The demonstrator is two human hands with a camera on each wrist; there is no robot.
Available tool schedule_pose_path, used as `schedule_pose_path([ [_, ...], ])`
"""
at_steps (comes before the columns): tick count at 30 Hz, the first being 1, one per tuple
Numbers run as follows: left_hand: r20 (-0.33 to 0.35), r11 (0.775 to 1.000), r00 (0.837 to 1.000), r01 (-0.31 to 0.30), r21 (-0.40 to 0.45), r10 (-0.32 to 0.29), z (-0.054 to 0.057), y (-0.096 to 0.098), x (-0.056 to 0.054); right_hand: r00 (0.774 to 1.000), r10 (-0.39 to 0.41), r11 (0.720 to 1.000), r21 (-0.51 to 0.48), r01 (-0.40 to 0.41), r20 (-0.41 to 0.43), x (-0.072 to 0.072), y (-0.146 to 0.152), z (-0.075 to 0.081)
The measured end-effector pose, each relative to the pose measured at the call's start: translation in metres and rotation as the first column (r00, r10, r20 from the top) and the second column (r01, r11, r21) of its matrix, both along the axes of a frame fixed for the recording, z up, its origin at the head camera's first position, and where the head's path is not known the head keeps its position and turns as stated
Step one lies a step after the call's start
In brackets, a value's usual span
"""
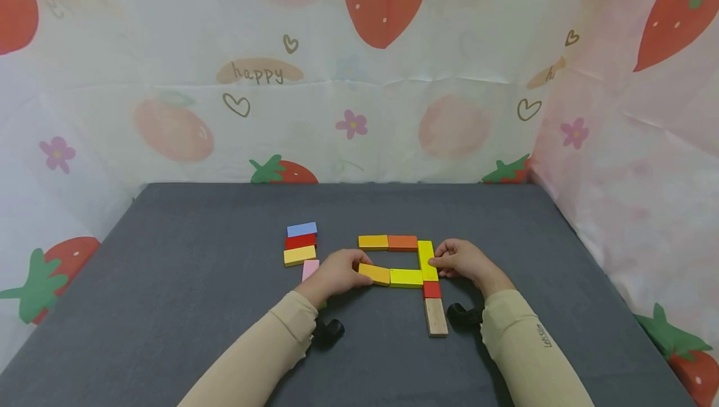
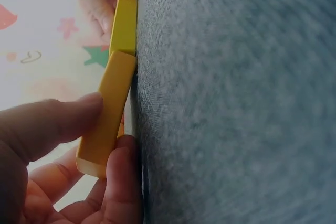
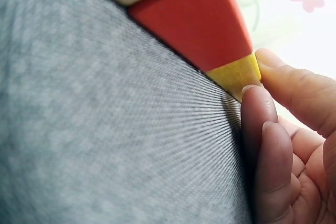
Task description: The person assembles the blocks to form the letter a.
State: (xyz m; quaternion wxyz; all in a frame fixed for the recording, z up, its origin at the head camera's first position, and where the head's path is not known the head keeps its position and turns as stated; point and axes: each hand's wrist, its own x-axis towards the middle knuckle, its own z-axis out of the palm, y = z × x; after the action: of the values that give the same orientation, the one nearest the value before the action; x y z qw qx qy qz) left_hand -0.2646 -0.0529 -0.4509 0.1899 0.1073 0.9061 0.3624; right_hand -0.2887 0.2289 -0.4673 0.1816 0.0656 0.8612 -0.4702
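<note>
My left hand (image 1: 341, 271) pinches an orange-yellow block (image 2: 107, 114) between thumb and fingers. The block tilts, its far end against a bright yellow block (image 1: 406, 278) and its near end raised. With thumb and fingertip, my right hand (image 1: 463, 261) holds the right side of a lengthwise yellow block (image 1: 427, 257). That block meets the bright yellow one, an orange block (image 1: 402, 243) and a small red block (image 1: 432, 289). A plain wooden block (image 1: 435, 317) follows the red one toward me. Left of the orange block lies another yellow-orange block (image 1: 373, 243).
On the left sit a blue block (image 1: 301, 230), a red block (image 1: 300, 241), a pale yellow block (image 1: 300, 256) and a pink block (image 1: 310, 269), the last partly hidden by my left hand. A grey cloth covers the table (image 1: 213, 257); a printed curtain (image 1: 314, 14) stands behind.
</note>
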Motion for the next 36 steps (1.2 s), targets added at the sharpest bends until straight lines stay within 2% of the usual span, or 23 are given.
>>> schedule_pose_path([
  [9, -0.073, 0.999, 0.997, 0.012, -0.050, -0.016, -0.001, 0.005, -0.001, 1.000, 0.000, 1.000, -0.003, 0.000, 0.014, -0.001, 0.002, 0.000],
  [16, -0.092, 0.998, 0.996, 0.004, -0.066, -0.010, -0.001, 0.007, 0.000, 1.000, 0.003, 1.000, 0.007, -0.003, 0.007, 0.000, 0.001, -0.001],
  [25, -0.079, 0.997, 0.997, -0.002, -0.083, -0.005, 0.000, 0.008, 0.000, 1.000, 0.006, 1.000, -0.004, -0.006, 0.002, 0.000, 0.002, 0.000],
  [36, -0.052, 0.999, 0.998, -0.030, -0.024, 0.029, 0.005, -0.008, 0.000, 1.000, 0.010, 1.000, -0.012, -0.010, -0.007, 0.001, 0.000, 0.002],
])
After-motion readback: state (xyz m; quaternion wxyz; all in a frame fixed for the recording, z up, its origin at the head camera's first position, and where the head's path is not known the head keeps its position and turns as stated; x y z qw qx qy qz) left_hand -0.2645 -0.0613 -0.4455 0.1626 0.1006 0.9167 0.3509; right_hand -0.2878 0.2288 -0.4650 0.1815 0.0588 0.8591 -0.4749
